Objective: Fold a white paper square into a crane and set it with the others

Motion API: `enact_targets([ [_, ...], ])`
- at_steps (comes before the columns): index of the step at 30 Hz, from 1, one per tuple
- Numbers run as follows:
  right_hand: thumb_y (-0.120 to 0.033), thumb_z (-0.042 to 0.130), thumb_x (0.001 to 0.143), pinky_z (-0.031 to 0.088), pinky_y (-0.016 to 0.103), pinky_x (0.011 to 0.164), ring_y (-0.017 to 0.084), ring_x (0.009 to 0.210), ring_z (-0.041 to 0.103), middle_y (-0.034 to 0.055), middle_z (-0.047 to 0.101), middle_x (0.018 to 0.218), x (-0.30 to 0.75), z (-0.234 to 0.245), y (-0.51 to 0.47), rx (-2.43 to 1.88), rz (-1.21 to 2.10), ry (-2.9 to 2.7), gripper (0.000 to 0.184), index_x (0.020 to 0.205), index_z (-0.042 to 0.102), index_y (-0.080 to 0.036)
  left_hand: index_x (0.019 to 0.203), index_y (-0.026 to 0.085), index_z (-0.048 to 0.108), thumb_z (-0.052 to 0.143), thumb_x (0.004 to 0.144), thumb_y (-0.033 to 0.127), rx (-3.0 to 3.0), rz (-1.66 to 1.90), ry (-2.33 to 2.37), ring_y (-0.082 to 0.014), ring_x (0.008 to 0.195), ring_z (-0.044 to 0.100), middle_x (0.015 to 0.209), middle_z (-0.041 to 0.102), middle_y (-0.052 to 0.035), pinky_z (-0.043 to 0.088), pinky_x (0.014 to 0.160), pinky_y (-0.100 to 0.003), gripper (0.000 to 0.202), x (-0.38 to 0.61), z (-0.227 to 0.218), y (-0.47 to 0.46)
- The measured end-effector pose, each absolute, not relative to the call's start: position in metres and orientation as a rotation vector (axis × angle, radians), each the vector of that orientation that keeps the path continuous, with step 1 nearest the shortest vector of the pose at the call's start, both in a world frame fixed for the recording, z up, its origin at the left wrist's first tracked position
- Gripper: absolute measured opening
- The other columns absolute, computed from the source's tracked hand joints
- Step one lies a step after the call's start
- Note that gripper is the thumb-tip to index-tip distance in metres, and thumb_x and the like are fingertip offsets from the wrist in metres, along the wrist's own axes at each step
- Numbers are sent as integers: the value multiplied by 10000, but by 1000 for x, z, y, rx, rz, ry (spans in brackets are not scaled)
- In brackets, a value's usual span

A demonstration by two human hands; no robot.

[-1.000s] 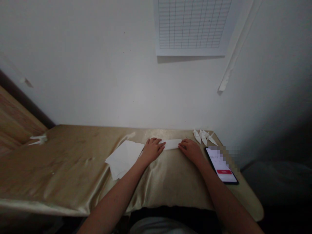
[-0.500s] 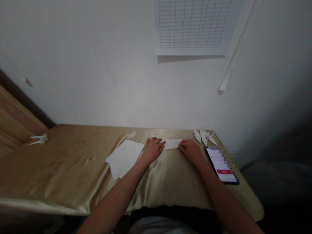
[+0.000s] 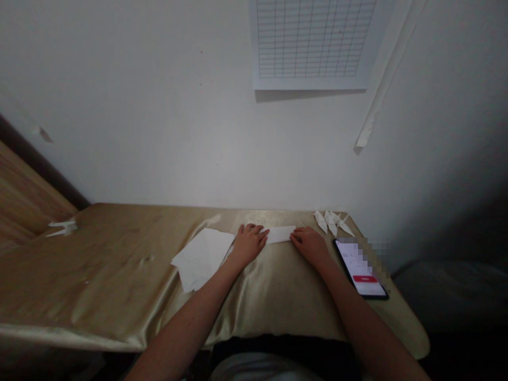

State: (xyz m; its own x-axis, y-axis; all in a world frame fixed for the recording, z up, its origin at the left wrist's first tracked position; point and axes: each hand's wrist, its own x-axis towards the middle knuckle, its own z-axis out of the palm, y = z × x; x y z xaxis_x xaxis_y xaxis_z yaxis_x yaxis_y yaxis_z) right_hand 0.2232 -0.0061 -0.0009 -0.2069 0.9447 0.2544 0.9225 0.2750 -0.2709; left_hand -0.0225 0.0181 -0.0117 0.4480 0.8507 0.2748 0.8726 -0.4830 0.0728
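Observation:
A folded white paper strip (image 3: 280, 234) lies flat on the gold cloth between my two hands. My left hand (image 3: 250, 241) rests over its left end, palm down with the fingers spread, and hides that end. At the strip's right end, my right hand (image 3: 307, 241) has its thumb and fingertips drawn together on the edge. Just left of my left wrist is a stack of loose white paper sheets (image 3: 204, 256), partly covered by my forearm.
Several folded paper cranes (image 3: 332, 222) sit at the back right. A phone (image 3: 361, 272) with a lit screen lies near the right edge. Another white folded piece (image 3: 63, 227) is at the far left. The wall carries a printed grid sheet (image 3: 313, 42) behind the table.

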Motion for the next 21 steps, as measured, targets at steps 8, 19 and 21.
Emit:
enact_targets([
  [8, -361, 467, 1007, 464, 332, 953, 222, 1117, 630, 72, 739, 1181, 222, 1, -7, -1704, 103, -2179, 343, 1033, 787, -239, 1328, 354, 655, 452, 1022, 394, -2592, -436, -1573, -323, 1272, 492, 1374, 653, -26, 295, 1118, -586, 370, -22, -11, 16],
  [19, -369, 472, 1005, 473, 331, 949, 228, 1139, 619, 79, 722, 1200, 220, -2, -6, -1748, 113, -2139, 351, 999, 795, -230, 1343, 413, 639, 441, 1021, 442, -2456, -463, -1695, -337, 1233, 491, 1366, 610, -75, 328, 1070, -581, 380, -19, -16, 8],
  [21, -364, 471, 1005, 474, 326, 943, 227, 1138, 618, 80, 722, 1191, 220, -1, -7, -1748, 122, -2139, 349, 1000, 793, -228, 1354, 422, 629, 432, 1020, 457, -2451, -464, -1721, -345, 1234, 485, 1381, 587, -85, 336, 1054, -579, 389, -19, -16, 7],
])
